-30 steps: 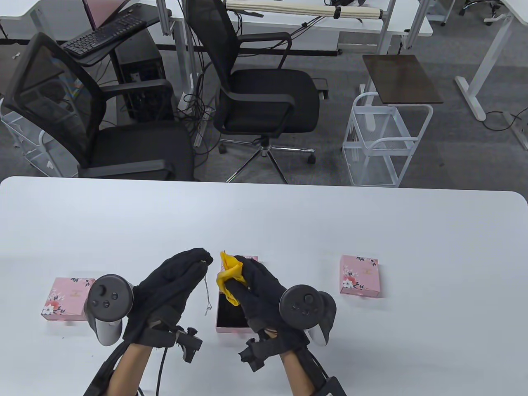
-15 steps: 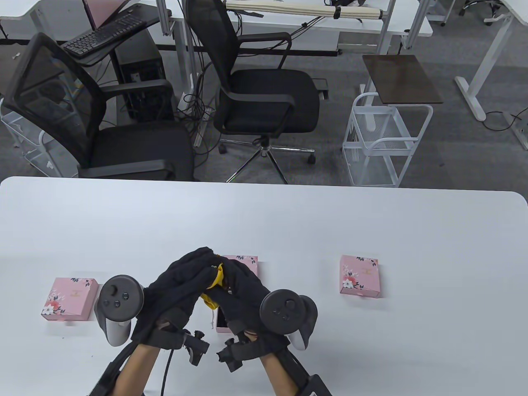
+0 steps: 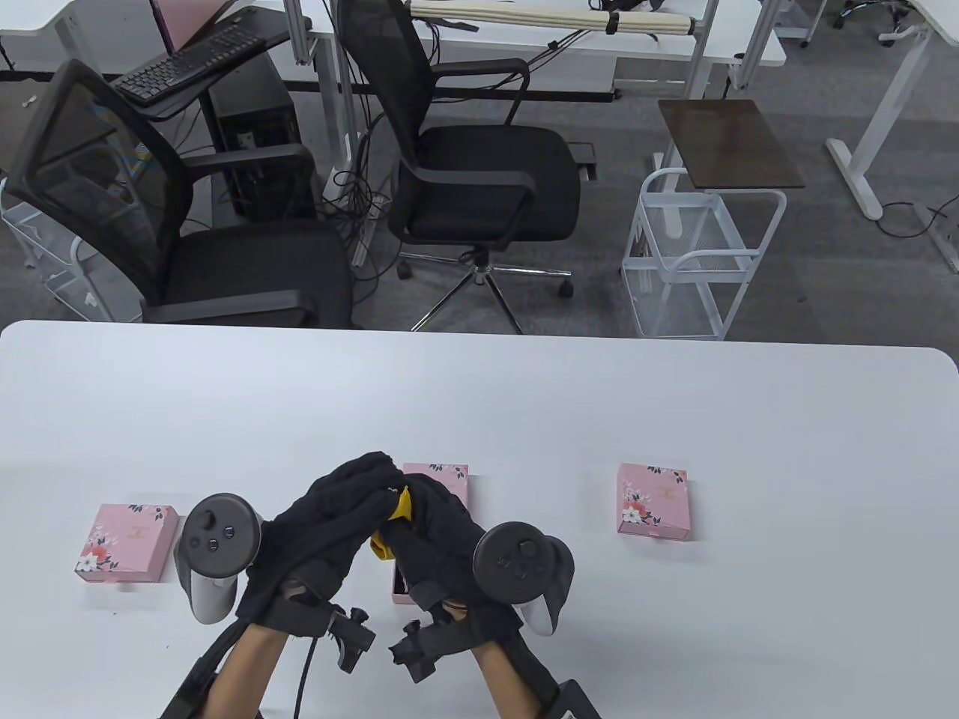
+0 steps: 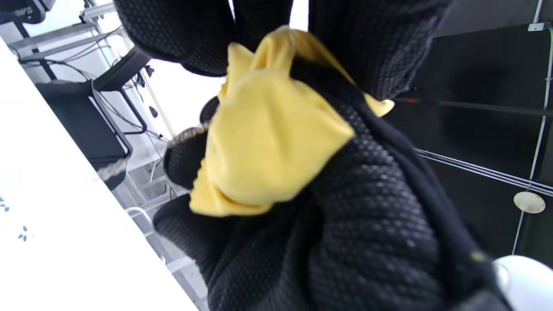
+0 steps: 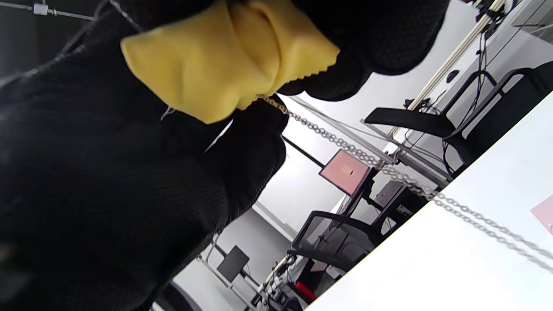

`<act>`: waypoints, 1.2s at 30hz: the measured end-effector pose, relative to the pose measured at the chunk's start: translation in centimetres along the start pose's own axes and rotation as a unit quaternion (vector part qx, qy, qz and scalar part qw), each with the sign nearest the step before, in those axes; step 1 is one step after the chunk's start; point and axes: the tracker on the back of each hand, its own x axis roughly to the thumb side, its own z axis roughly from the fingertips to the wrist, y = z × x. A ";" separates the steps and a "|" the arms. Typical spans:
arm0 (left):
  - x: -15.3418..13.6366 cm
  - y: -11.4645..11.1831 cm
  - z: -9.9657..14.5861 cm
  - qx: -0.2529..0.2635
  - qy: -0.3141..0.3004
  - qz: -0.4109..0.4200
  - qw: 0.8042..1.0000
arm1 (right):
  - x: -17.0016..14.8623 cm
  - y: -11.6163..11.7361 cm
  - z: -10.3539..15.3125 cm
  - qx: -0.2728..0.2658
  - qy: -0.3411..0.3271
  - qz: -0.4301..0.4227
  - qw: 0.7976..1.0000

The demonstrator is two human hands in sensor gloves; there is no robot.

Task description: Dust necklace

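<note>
From above, my left hand [image 3: 330, 524] and my right hand [image 3: 442, 539] are pressed together just over the near middle of the white table [image 3: 524, 404], with a fold of yellow cloth [image 3: 395, 517] showing between them. My right hand's fingers are curled around the cloth; my left hand's fingers are bunched at the tips, though this view hides what they pinch. Under my right hand lies an open pink box [image 3: 404, 588], with a pink lid [image 3: 442, 475] just beyond my fingertips. Two shut pink boxes sit well apart, one to my left [image 3: 123, 543] and one to my right [image 3: 652, 500]. I judge I am in the middle of wiping, the cloth wrapped round the chain. In my left wrist's view, the cloth [image 4: 268, 142] fills the frame, gripped by my right hand's fingers [image 4: 367, 216], and a short blurred piece of necklace [image 4: 185, 134] comes out at its edge. In my right wrist's view, the cloth [image 5: 216, 65] is bunched tight in my fingers, and the necklace [image 5: 345, 147] runs out from under it in a taut slanting line. Next, I think, the cloth should slide along the chain with a light pull, so thin links do not snag. The table's near edge is close to my wrists; there is open table beyond and to both sides.
</note>
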 end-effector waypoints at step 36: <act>0.1 1.1 0.3 0.040 -0.031 0.010 0.999 | 0.2 0.9 0.1 0.023 0.000 0.055 0.998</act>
